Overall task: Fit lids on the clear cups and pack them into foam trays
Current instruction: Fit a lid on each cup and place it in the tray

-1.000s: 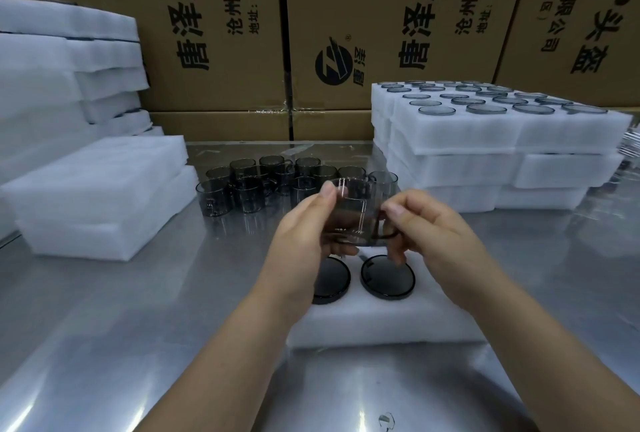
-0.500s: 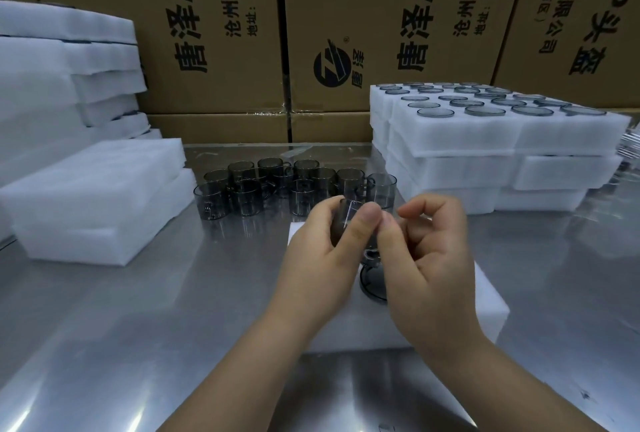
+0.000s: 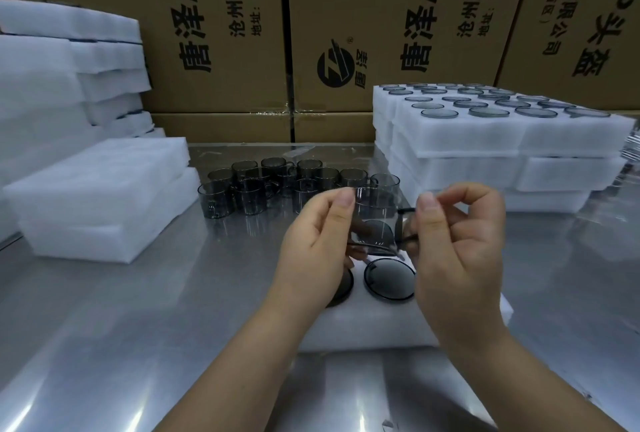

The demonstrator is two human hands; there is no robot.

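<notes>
I hold a clear smoky cup (image 3: 375, 220) in the air between both hands, just above a white foam tray (image 3: 381, 327). My left hand (image 3: 318, 241) grips its left side with thumb and fingers. My right hand (image 3: 457, 258) pinches the right side by the dark handle. A dark ring shows at the cup's lower edge; whether that is a lid I cannot tell. Two lidded cups sit sunk in the tray: one (image 3: 389, 279) in plain sight, the other (image 3: 343, 289) half hidden under my left hand.
Several loose clear cups (image 3: 263, 189) stand on the steel table behind the tray. Stacked foam trays filled with lidded cups (image 3: 485, 141) rise at the right. Foam blocks (image 3: 97, 196) lie at the left, and cardboard boxes (image 3: 346, 33) wall the back.
My hands have drawn slightly apart and the cup has turned between them. The lidded cups in the tray show again below it.
</notes>
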